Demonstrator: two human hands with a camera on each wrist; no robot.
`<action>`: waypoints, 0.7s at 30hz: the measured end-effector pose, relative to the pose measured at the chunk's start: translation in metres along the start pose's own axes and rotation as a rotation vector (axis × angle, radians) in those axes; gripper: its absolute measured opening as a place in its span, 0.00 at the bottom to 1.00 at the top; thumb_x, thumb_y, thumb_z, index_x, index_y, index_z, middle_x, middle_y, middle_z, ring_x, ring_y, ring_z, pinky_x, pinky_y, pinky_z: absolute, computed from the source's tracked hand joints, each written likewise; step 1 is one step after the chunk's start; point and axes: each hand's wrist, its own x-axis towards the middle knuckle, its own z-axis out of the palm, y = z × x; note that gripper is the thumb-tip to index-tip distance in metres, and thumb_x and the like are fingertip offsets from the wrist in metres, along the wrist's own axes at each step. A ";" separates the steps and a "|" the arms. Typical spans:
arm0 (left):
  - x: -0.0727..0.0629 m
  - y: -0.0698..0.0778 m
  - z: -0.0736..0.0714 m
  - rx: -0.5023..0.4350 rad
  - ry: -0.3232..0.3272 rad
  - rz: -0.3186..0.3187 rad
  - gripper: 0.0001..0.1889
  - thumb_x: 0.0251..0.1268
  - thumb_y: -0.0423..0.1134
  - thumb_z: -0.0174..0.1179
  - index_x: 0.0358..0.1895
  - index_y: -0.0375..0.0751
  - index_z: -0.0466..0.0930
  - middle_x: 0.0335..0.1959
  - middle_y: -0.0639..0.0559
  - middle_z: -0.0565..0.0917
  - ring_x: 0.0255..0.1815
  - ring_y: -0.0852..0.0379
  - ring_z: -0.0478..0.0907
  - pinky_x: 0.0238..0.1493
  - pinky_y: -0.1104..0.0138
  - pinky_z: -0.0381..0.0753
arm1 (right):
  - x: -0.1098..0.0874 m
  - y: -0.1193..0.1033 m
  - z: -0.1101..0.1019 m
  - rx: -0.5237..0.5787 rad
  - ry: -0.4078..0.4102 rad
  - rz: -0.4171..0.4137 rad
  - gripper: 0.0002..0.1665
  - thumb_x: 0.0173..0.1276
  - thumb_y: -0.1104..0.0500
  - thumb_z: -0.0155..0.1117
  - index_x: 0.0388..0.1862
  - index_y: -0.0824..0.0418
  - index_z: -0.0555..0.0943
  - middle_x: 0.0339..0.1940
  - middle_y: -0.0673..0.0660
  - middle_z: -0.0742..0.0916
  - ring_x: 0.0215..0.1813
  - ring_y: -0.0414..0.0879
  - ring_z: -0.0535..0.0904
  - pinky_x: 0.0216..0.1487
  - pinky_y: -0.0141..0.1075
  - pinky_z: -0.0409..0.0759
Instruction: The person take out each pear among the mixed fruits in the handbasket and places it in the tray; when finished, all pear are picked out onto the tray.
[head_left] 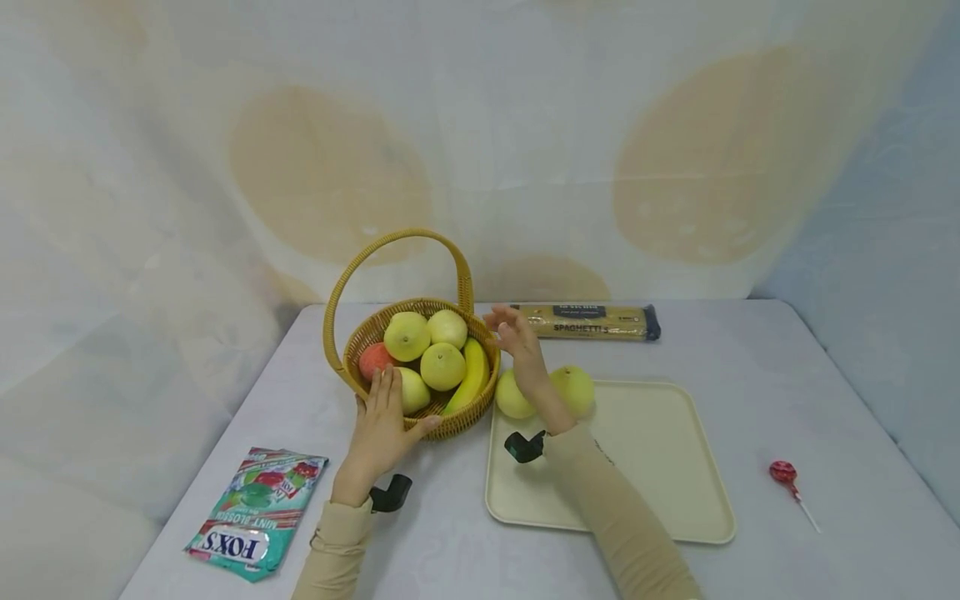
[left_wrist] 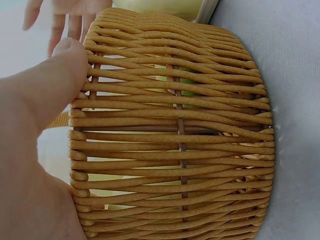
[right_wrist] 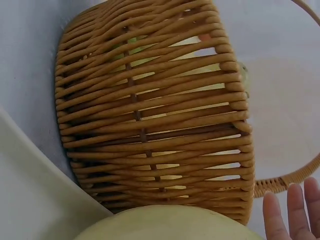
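A wicker basket [head_left: 450, 427] with a tall arched handle holds several yellow-green round fruits [head_left: 442, 367], a red fruit [head_left: 375, 359] and a banana [head_left: 474, 375]. My left hand [head_left: 378, 429] rests over the basket's front-left rim, fingers extended toward the fruit and thumb spread along the front edge. In the left wrist view that thumb [left_wrist: 62, 67] lies against the woven rim. Beside the right rim, my right hand [head_left: 522, 354] is raised with relaxed fingers and holds nothing. Below it, two yellow-green fruits [head_left: 573, 390] sit at the tray's far-left corner.
A cream tray [head_left: 660, 467] lies right of the basket. Behind it is a spaghetti pack [head_left: 600, 322]. At front left lies a teal candy bag [head_left: 258, 510], at the far right a red lollipop [head_left: 783, 473]. A patterned curtain [head_left: 525, 150] hangs behind the table.
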 end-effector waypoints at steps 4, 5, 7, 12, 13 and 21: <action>0.000 0.000 0.000 -0.002 -0.009 -0.010 0.55 0.63 0.63 0.57 0.76 0.27 0.38 0.79 0.33 0.40 0.80 0.37 0.31 0.70 0.31 0.36 | 0.002 -0.004 0.007 -0.069 -0.067 0.027 0.24 0.77 0.61 0.43 0.68 0.71 0.63 0.64 0.73 0.72 0.67 0.65 0.68 0.66 0.55 0.71; 0.001 0.000 0.001 -0.001 -0.011 -0.011 0.55 0.63 0.63 0.57 0.76 0.27 0.38 0.79 0.33 0.40 0.80 0.37 0.31 0.70 0.32 0.36 | 0.002 -0.006 0.008 -0.071 -0.076 0.039 0.25 0.77 0.61 0.44 0.68 0.71 0.63 0.64 0.73 0.72 0.68 0.64 0.68 0.67 0.52 0.71; 0.001 -0.001 0.001 0.000 -0.011 -0.011 0.55 0.63 0.63 0.57 0.76 0.27 0.38 0.79 0.33 0.40 0.80 0.37 0.31 0.70 0.31 0.36 | 0.004 -0.008 0.013 -0.061 -0.088 0.060 0.26 0.76 0.60 0.44 0.69 0.71 0.62 0.65 0.72 0.72 0.69 0.63 0.67 0.66 0.48 0.71; 0.001 -0.003 0.003 -0.004 0.004 -0.010 0.55 0.62 0.64 0.57 0.76 0.27 0.39 0.79 0.33 0.41 0.80 0.36 0.32 0.70 0.31 0.38 | 0.009 -0.002 0.026 -0.041 -0.120 0.105 0.27 0.77 0.59 0.42 0.70 0.69 0.60 0.66 0.70 0.72 0.70 0.62 0.67 0.67 0.51 0.69; 0.001 -0.003 0.003 -0.008 0.007 -0.009 0.55 0.62 0.64 0.57 0.76 0.27 0.39 0.79 0.33 0.41 0.80 0.36 0.33 0.70 0.31 0.38 | 0.010 0.000 0.028 -0.043 -0.127 0.115 0.26 0.78 0.58 0.42 0.70 0.69 0.59 0.66 0.70 0.72 0.70 0.62 0.66 0.68 0.53 0.68; 0.001 -0.001 0.003 0.013 0.013 -0.005 0.56 0.62 0.64 0.57 0.75 0.26 0.40 0.78 0.32 0.42 0.80 0.35 0.33 0.69 0.30 0.39 | 0.014 0.007 0.036 -0.205 -0.213 0.170 0.30 0.74 0.61 0.52 0.72 0.62 0.59 0.66 0.65 0.73 0.69 0.60 0.68 0.67 0.55 0.69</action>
